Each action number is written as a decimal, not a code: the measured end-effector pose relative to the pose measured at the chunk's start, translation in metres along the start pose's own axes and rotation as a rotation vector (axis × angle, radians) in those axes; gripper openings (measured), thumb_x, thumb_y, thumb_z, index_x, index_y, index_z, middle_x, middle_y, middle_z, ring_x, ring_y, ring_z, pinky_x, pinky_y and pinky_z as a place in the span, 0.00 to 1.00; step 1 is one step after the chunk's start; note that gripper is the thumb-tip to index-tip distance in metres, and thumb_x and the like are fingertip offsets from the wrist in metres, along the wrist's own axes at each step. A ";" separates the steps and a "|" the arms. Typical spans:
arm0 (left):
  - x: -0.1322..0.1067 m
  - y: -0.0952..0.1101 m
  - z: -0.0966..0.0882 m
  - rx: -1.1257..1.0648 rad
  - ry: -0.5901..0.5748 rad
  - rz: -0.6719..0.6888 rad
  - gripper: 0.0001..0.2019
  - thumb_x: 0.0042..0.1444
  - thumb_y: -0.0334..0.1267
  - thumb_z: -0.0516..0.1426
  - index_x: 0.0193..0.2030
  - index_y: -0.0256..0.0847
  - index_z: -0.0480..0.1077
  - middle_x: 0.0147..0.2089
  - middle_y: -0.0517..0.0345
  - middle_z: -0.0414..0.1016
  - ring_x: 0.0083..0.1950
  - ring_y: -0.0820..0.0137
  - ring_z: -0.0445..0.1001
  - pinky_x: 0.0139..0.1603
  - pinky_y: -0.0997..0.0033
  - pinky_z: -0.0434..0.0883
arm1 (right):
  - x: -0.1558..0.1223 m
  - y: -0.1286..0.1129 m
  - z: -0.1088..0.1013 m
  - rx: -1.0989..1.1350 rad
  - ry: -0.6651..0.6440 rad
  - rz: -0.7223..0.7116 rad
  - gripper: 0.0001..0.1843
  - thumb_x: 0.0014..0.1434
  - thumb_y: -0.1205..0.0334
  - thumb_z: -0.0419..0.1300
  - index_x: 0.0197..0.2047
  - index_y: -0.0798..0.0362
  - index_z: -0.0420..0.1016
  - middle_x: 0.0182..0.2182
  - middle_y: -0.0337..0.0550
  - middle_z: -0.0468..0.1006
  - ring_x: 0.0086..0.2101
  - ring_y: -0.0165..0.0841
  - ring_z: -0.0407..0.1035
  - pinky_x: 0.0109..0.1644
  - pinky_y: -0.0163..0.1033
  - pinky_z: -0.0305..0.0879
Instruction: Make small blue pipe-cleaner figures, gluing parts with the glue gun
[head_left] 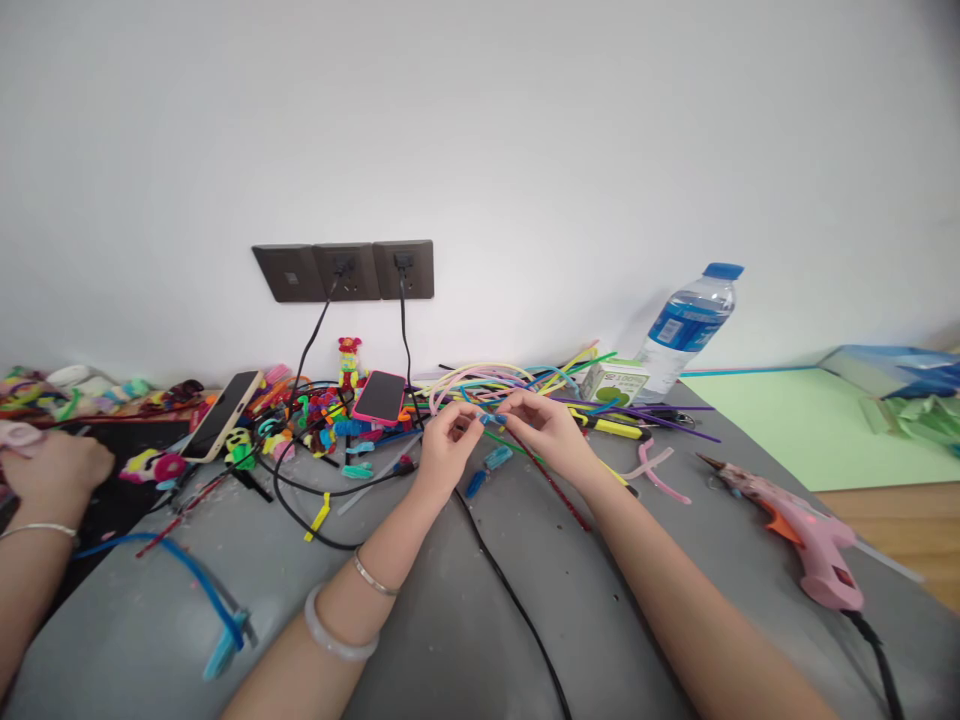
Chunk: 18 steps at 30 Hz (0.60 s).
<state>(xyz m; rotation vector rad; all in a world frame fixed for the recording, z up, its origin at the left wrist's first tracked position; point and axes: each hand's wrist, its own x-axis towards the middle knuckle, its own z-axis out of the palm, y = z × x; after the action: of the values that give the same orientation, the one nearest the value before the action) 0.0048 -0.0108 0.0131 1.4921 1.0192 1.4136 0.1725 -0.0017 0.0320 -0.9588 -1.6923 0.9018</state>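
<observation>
Between my fingertips is a short blue pipe cleaner piece [492, 418]. My left hand [448, 440] pinches one end of it, and my right hand [546, 430] pinches the other. Just below them on the grey table [420, 620] lie a light blue pipe cleaner coil [498, 458] and a darker blue one [475, 484]. A dark red pipe cleaner [559, 490] runs out from under my right hand. Behind my hands lies a loose heap of coloured pipe cleaners [487, 376].
A pink glue gun [795, 530] lies at right, near a yellow cutter [615, 426], a small box [615, 382] and a water bottle [686, 330]. Phones [381, 397] and small figures [349, 360] sit at back left. Black cables cross the table. Another person's hand [56, 465] is at far left.
</observation>
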 end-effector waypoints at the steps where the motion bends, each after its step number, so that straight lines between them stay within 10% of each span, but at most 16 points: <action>1: 0.000 0.000 0.000 0.005 0.000 0.006 0.08 0.53 0.43 0.60 0.34 0.40 0.72 0.34 0.55 0.74 0.35 0.69 0.72 0.35 0.72 0.68 | 0.000 -0.001 0.000 -0.005 -0.014 -0.004 0.10 0.57 0.54 0.61 0.34 0.52 0.72 0.29 0.40 0.74 0.29 0.32 0.67 0.34 0.37 0.64; 10: 0.001 -0.004 -0.001 -0.019 0.001 0.017 0.07 0.53 0.41 0.60 0.34 0.40 0.72 0.34 0.57 0.73 0.34 0.70 0.70 0.34 0.74 0.67 | -0.004 -0.004 0.000 0.035 -0.079 -0.010 0.11 0.63 0.52 0.56 0.36 0.52 0.66 0.26 0.35 0.65 0.26 0.28 0.59 0.30 0.34 0.57; 18: 0.007 -0.009 -0.004 -0.024 0.068 0.029 0.08 0.51 0.43 0.62 0.32 0.41 0.72 0.32 0.59 0.72 0.31 0.72 0.67 0.32 0.74 0.64 | 0.001 -0.024 -0.039 -0.176 0.273 -0.078 0.11 0.61 0.51 0.58 0.38 0.50 0.68 0.28 0.38 0.71 0.27 0.31 0.66 0.32 0.37 0.63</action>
<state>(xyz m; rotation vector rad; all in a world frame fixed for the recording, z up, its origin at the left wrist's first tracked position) 0.0008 -0.0013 0.0066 1.4551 1.0219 1.5011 0.2049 -0.0053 0.0644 -1.0726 -1.5794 0.5494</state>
